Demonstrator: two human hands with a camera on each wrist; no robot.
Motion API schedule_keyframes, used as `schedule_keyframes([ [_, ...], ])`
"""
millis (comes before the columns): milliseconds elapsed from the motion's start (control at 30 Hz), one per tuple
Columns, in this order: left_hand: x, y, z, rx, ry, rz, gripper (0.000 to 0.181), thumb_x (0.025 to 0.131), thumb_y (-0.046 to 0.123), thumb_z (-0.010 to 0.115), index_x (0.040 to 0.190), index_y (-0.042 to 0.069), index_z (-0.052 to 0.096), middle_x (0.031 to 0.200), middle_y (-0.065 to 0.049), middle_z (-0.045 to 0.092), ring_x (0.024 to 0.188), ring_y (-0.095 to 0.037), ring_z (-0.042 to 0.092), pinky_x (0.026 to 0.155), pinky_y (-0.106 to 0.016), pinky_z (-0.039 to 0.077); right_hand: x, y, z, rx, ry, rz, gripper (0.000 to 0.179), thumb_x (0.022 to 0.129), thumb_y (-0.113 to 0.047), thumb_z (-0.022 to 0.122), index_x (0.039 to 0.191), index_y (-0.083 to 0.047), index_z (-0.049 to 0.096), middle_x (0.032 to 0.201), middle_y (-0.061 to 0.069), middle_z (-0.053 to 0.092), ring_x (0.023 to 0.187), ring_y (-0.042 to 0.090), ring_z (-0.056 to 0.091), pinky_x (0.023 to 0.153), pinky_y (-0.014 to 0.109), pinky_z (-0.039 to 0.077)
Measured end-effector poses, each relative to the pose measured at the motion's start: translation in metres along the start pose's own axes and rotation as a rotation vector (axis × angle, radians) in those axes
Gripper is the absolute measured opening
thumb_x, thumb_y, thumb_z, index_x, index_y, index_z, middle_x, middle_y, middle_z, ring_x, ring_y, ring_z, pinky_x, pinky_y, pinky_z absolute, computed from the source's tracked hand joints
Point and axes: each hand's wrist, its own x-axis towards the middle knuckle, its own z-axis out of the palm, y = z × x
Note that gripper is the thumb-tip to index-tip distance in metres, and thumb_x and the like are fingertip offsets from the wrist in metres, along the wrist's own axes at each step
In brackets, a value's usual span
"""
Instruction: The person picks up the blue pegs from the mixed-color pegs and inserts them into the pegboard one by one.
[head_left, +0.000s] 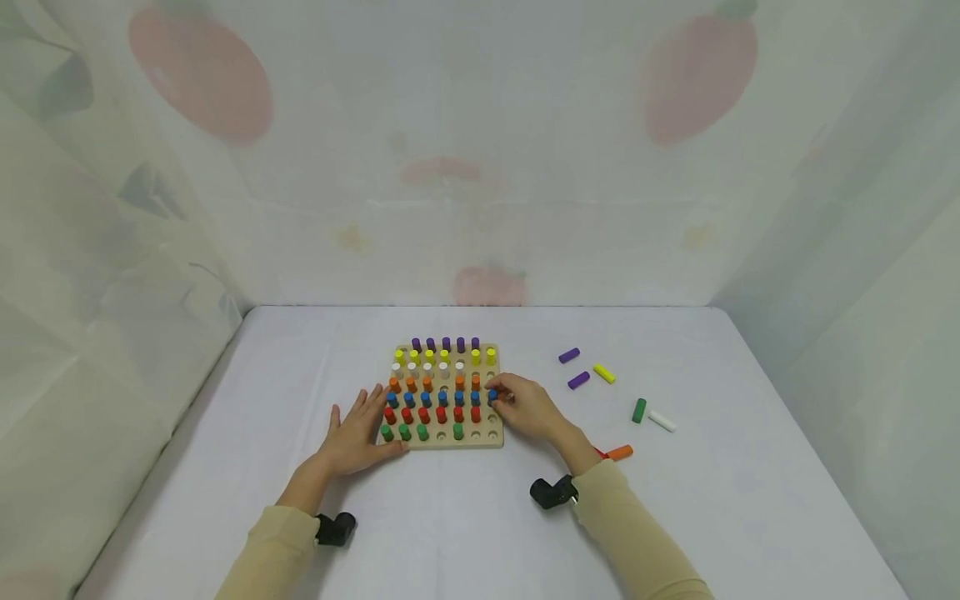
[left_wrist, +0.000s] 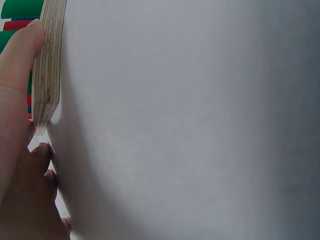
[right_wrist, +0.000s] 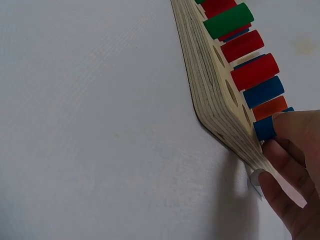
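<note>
A light wooden peg board (head_left: 480,444) lies on the table, bearing rows of purple, yellow, white, orange, blue, red and green pegs. My right hand (head_left: 528,407) is at its right edge, pinching a blue peg (right_wrist: 265,128) between thumb and fingers at the end of the blue row. In the right wrist view, the end of a whitish cylinder (right_wrist: 257,177) shows beside a lower fingertip. My left hand (head_left: 356,442) lies along the board's left side, fingers spread. Its thumb (left_wrist: 32,42) touches the front edge by the green pegs (left_wrist: 22,9).
Right of the board lie two loose purple pegs (head_left: 578,380), a yellow peg (head_left: 603,373), a green peg (head_left: 639,410) and a white peg (head_left: 662,422). An orange peg (head_left: 619,452) and part of a red one (head_left: 601,452) lie by my right forearm.
</note>
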Motion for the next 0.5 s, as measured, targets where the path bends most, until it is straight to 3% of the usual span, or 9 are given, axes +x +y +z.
schedule_keyframes([
  [500, -0.001, 0.000, -0.001, 0.010, 0.001, 0.007, 0.105, 0.071, 0.065, 0.064, 0.148, 0.011, 0.018, 0.153, -0.013, 0.016, 0.140, -0.039, 0.008, 0.104, -0.067, -0.006, -0.008, -0.006, -0.015, 0.027, -0.062, -0.007, 0.040, 0.090, -0.014, 0.058, 0.129, -0.007, 0.048, 0.118, 0.006, 0.059, 0.098, 0.012, 0.059, 0.085, 0.026, 0.050],
])
